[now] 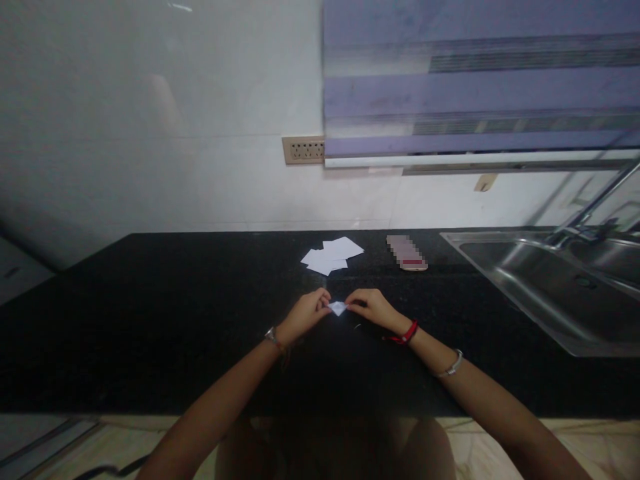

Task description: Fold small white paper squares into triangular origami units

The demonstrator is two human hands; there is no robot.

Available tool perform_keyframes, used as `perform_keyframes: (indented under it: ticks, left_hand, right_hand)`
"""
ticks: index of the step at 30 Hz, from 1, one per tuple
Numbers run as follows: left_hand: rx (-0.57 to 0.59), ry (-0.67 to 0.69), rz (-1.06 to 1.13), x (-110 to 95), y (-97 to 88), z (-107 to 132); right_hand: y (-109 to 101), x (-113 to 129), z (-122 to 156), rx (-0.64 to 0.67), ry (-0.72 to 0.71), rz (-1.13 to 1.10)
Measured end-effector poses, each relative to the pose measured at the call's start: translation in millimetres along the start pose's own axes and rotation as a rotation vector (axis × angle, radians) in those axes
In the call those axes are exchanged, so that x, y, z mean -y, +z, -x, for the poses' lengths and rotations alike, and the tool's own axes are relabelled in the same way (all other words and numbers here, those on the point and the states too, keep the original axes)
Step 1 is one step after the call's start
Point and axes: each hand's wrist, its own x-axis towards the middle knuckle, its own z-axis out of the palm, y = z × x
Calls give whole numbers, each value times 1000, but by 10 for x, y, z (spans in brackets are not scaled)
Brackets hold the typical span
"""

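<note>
A small folded piece of white paper (pixel 338 308) is stretched between my two hands, low over the black countertop (pixel 175 320). My left hand (pixel 306 312) pinches its left corner between thumb and fingers. The opposite corner is pinched by my right hand (pixel 373 307). The paper has a kite-like shape with its point toward me; the finer folds are too small to make out. Just beyond my hands lie several loose white paper sheets (pixel 333 255), overlapping one another on the counter.
A phone (pixel 406 252) lies behind my right hand, to the right of the sheets. Farther right, a steel sink (pixel 550 287) with a faucet (pixel 575 227) is set into the counter. On the tiled wall are a socket strip (pixel 304 151) and a purple blind (pixel 475 93).
</note>
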Motion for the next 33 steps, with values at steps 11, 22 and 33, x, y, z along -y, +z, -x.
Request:
perform_keyframes:
  ticks: [11,22,33]
  left_hand:
    - [-54,-15,67,-74,34,-86]
    - [45,74,24,-75,16,-446]
    - [26,208,-181,-194,402,-1149]
  right_hand:
    - [-118,-81,22,-50,21,8]
    - [-355,-264,9,-61,54,79]
    - [-721,-772,36,-51,163,195]
